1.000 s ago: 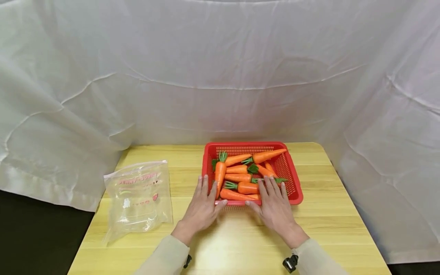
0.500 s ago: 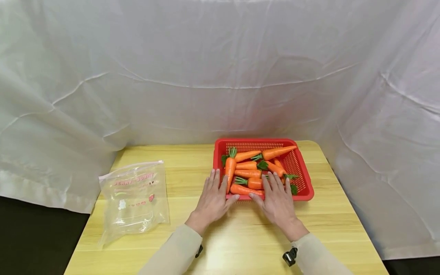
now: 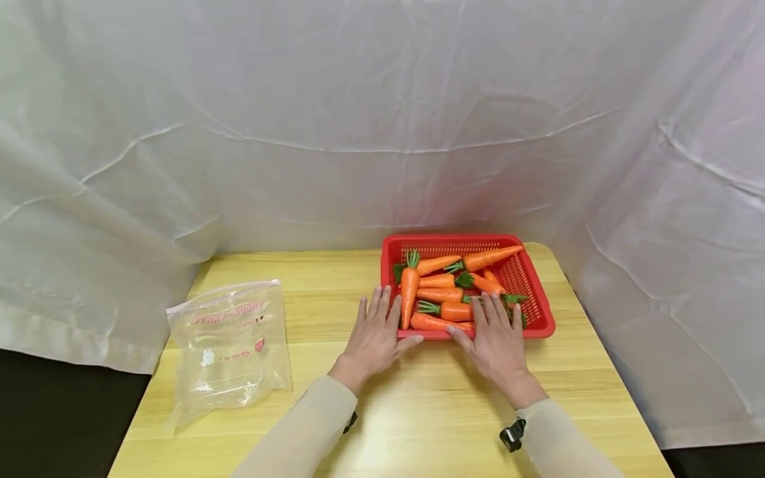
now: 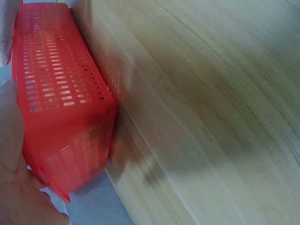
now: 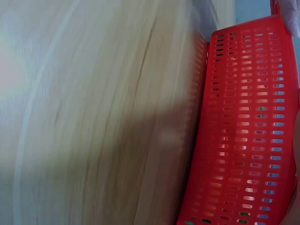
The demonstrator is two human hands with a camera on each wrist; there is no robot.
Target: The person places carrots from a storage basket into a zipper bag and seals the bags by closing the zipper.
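Note:
A red slotted plastic basket [image 3: 541, 295] stands at the back right of the table, full of several orange carrots [image 3: 409, 296] with green tops. My left hand [image 3: 373, 340] touches its near left corner, fingers straight over the rim and the thumb along the front edge. Beside it, my right hand [image 3: 497, 346] rests on the front rim with straight fingers reaching over the carrots. In the left wrist view the basket's outer wall [image 4: 65, 126] shows next to part of the hand [image 4: 14, 178]. The right wrist view shows the slotted front wall [image 5: 243, 122].
A clear zip bag [image 3: 230, 352] with pink lettering lies flat on the left side of the wooden table [image 3: 412, 425]. White cloth [image 3: 335, 192] hangs behind and at both sides, close to the basket's back edge.
The basket with its carrots has slid to the right and slightly back, with both hands moving along on its front rim. The bag stays on the table at the left.

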